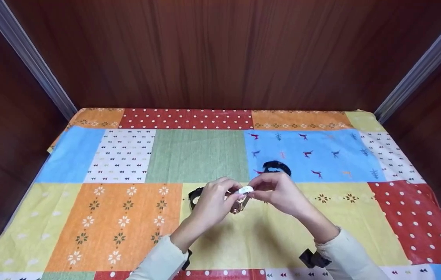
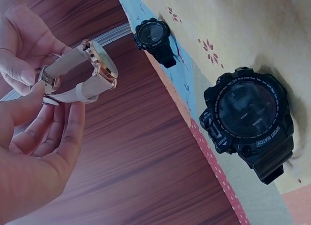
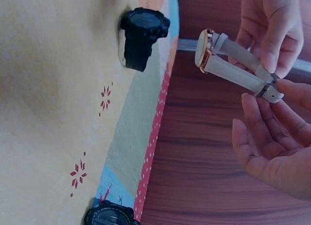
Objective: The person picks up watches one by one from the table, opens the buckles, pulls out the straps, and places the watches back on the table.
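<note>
A wristwatch with a pale strap (image 1: pixel 245 190) and a rose-gold case (image 2: pixel 102 62) is held up above the table between both hands. Its strap forms a loop, with the buckle (image 3: pixel 266 89) where the fingertips meet. My left hand (image 1: pixel 212 200) pinches the strap by the buckle between thumb and fingers. From the other side, my right hand (image 1: pixel 280 192) pinches the strap end. One black sport watch (image 2: pixel 245 108) lies on the cloth beside the left hand, partly hidden by it in the head view. Another black watch (image 1: pixel 277 167) lies just beyond the right hand.
A patchwork tablecloth (image 1: pixel 201 155) in several colours covers the table. Dark wood panels (image 1: pixel 212 54) stand at the back and both sides, with metal strips (image 1: pixel 30 58) in the corners. A black band (image 1: pixel 314 258) sits by the right sleeve.
</note>
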{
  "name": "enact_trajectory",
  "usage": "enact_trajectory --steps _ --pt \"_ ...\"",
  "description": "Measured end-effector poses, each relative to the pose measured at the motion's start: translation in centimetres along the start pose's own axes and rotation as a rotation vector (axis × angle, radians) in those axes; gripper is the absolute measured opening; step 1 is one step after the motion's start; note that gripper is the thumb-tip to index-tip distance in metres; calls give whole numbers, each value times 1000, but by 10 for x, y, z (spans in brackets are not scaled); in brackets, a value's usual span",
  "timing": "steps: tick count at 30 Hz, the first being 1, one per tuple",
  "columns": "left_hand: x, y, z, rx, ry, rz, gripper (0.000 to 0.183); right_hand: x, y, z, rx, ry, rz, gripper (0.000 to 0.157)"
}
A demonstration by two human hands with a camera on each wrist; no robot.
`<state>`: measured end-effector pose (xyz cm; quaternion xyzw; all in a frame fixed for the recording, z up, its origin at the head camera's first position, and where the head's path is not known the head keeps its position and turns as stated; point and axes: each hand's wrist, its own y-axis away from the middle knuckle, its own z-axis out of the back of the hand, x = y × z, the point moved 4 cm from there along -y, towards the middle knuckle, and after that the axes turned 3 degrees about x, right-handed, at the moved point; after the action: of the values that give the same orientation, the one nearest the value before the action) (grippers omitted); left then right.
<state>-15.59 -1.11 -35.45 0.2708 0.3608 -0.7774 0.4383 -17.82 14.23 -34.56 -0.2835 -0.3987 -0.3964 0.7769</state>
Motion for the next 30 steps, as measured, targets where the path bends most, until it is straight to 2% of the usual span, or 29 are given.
enact_trajectory --steps 4,7,12,20,25,30 --pt "-4 1 1 -6 -121 -26 9 3 0 -2 -15 122 82 8" --pt "-7 1 0 -7 -176 -51 9 6 0 -4 -21 184 127 8" --pt "-7 1 0 -5 -160 -37 9 6 0 -3 -23 177 150 7" --pt "-3 1 0 5 -83 3 9 2 1 -3 -27 110 83 8" --pt "0 2 0 -8 -78 -7 8 -1 3 -1 -19 51 10 10" --pt "0 2 -1 -19 -87 -16 7 -2 3 1 -16 -15 -7 10"
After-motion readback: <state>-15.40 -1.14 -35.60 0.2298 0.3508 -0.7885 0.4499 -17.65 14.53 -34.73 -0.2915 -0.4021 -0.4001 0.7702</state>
